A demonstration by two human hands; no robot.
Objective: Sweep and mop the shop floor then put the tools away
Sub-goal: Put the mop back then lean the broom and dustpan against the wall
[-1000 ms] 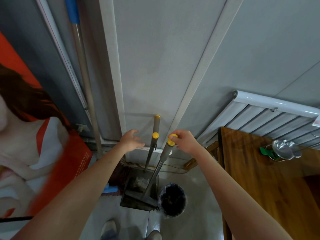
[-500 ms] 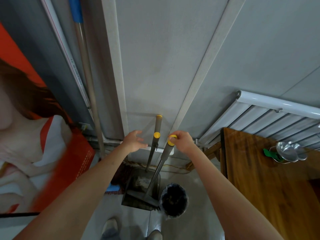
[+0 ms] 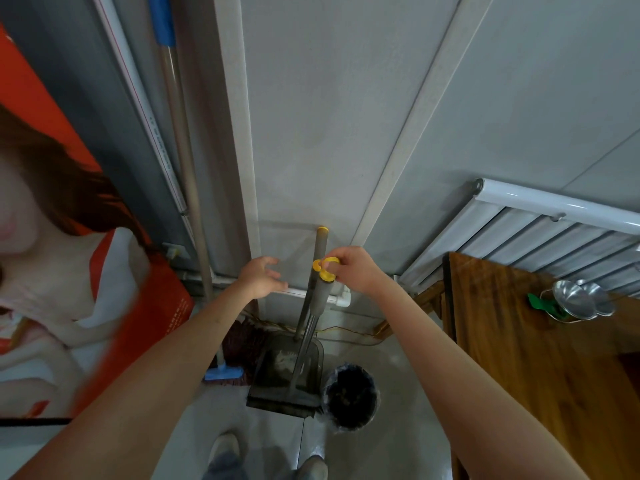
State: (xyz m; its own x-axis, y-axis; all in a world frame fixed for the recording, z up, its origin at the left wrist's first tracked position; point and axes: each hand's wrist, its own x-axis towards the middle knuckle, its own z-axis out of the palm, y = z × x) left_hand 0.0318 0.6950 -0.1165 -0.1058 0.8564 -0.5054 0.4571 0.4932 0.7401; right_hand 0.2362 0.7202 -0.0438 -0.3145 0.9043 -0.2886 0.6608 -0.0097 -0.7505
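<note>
**Broom and dustpan at the wall, right hand on the handle tops**

Right hand [image 3: 356, 270]: fingers [image 3: 330, 261] pinched around the yellow caps [image 3: 325, 271] of two grey handles that meet at the top. Which cap belongs to which tool cannot be told.

Left hand [image 3: 259, 280]: fingers [image 3: 272, 262] loosely spread and curled, holding nothing, just beside the handles but apart from them.

Broom [image 3: 304, 344]: thin shaft running down from the grip to a dark head on the floor.

Dustpan [image 3: 287, 372]: dark, standing on the floor against the wall, dust visible inside; a third grey handle [image 3: 320, 251] with a yellow tip rises behind the hand.

Mop [image 3: 180, 143]: metal pole with a blue grip, leaning in the corner to the left; blue head at the floor beside the dustpan.

Bin [image 3: 349, 396]: round, dark-lined, just right of the dustpan.

Table [image 3: 519, 341]: wooden, at right, carrying metal bowls [image 3: 578, 301].

Radiator [image 3: 519, 223]: white, on the wall behind the table.

Poster [image 3: 52, 237]: orange, far left.
</note>
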